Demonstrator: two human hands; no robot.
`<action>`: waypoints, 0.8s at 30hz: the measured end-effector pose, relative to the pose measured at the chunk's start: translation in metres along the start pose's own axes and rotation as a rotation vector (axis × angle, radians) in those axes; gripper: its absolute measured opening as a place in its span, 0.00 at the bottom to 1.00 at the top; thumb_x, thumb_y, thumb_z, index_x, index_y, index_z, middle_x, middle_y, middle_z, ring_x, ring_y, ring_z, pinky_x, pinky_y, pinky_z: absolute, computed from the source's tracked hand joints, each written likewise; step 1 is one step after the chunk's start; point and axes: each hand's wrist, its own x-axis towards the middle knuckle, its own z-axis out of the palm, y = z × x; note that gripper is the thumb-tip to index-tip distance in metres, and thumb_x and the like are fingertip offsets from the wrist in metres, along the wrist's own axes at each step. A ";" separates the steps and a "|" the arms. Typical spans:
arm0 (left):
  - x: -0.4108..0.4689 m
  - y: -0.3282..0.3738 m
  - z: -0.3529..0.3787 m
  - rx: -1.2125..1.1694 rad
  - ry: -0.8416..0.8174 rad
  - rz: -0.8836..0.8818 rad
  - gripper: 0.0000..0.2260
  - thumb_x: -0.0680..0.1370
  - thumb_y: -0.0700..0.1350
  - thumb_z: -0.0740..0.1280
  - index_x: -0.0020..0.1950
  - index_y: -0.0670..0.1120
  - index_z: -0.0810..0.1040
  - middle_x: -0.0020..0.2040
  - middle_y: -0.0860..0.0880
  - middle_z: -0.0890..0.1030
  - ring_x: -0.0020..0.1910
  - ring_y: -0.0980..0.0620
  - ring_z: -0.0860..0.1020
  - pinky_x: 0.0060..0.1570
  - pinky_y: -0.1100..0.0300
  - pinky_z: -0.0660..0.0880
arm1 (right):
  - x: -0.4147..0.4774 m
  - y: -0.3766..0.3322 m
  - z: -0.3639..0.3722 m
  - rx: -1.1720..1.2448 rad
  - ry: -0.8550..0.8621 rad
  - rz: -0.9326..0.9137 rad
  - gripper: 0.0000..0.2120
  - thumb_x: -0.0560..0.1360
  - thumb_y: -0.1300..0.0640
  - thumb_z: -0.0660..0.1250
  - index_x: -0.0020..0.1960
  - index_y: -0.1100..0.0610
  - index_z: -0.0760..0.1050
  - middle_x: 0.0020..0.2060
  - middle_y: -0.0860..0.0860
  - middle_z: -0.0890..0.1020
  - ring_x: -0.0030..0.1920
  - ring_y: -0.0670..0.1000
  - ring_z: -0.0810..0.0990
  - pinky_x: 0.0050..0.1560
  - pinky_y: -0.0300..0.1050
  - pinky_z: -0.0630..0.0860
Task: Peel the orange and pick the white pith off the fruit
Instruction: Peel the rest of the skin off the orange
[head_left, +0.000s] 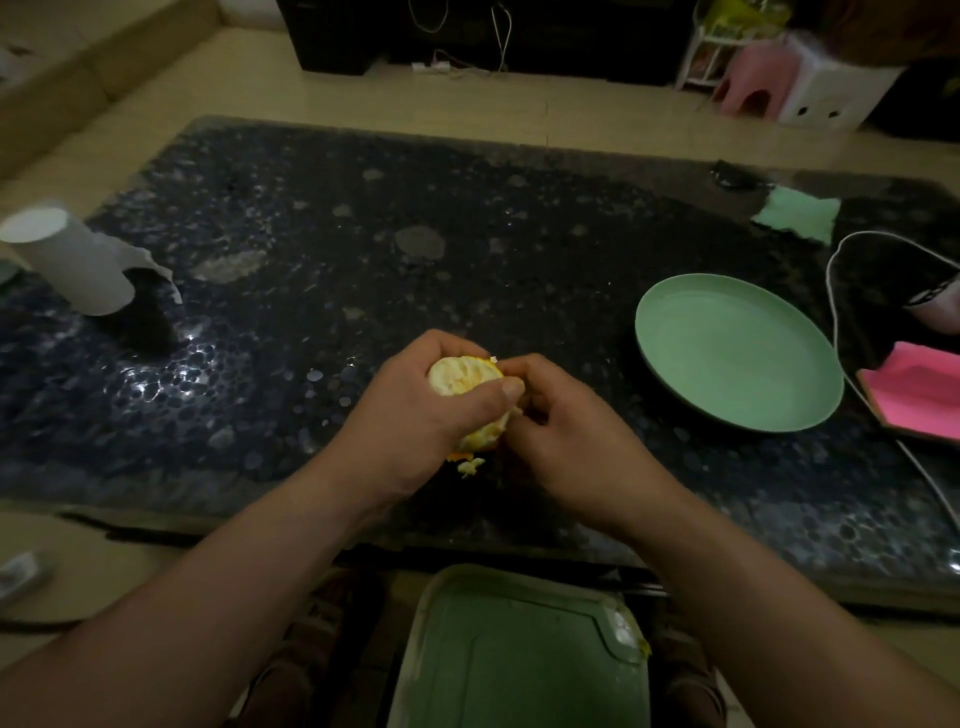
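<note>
Both hands are working above the dark table (363, 234) — the left hand (415, 410) is gripping the part-peeled orange (462, 376), bared end tilting up-left; the right hand (561, 421), touching its right side, is pinching the peel (483, 436).

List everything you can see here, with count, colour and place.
table: one, dark pebbled, across the middle
orange: one, pale yellow, partly peeled, between both hands
plate: one, green, on the table, right
paper roll: one, white, table's left end
cloth: one, pale green, table's far right
pink object: one, right edge, kind unclear
bin: one, green, floor below the hands
stool: one, pink, far right background
left hand: one, grips the orange
right hand: one, pinches the orange's right side
</note>
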 end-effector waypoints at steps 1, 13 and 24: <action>-0.001 0.001 0.001 -0.007 0.000 0.002 0.16 0.73 0.50 0.79 0.58 0.48 0.81 0.45 0.52 0.86 0.42 0.57 0.84 0.40 0.63 0.80 | 0.001 0.001 0.000 -0.011 0.013 -0.018 0.08 0.83 0.51 0.67 0.60 0.40 0.77 0.47 0.48 0.87 0.46 0.54 0.87 0.47 0.64 0.84; 0.005 0.005 0.000 -0.208 0.010 -0.075 0.29 0.62 0.57 0.79 0.59 0.45 0.82 0.46 0.48 0.86 0.42 0.52 0.85 0.39 0.60 0.81 | 0.000 -0.007 -0.005 -0.114 0.020 0.029 0.05 0.84 0.45 0.63 0.55 0.45 0.76 0.43 0.46 0.85 0.41 0.41 0.85 0.40 0.40 0.79; -0.001 0.001 0.008 0.220 0.058 -0.066 0.29 0.70 0.74 0.71 0.65 0.60 0.75 0.57 0.56 0.82 0.53 0.56 0.84 0.55 0.48 0.83 | 0.001 -0.003 -0.001 -0.509 0.140 0.013 0.15 0.85 0.45 0.57 0.44 0.50 0.73 0.37 0.47 0.81 0.37 0.49 0.79 0.36 0.49 0.73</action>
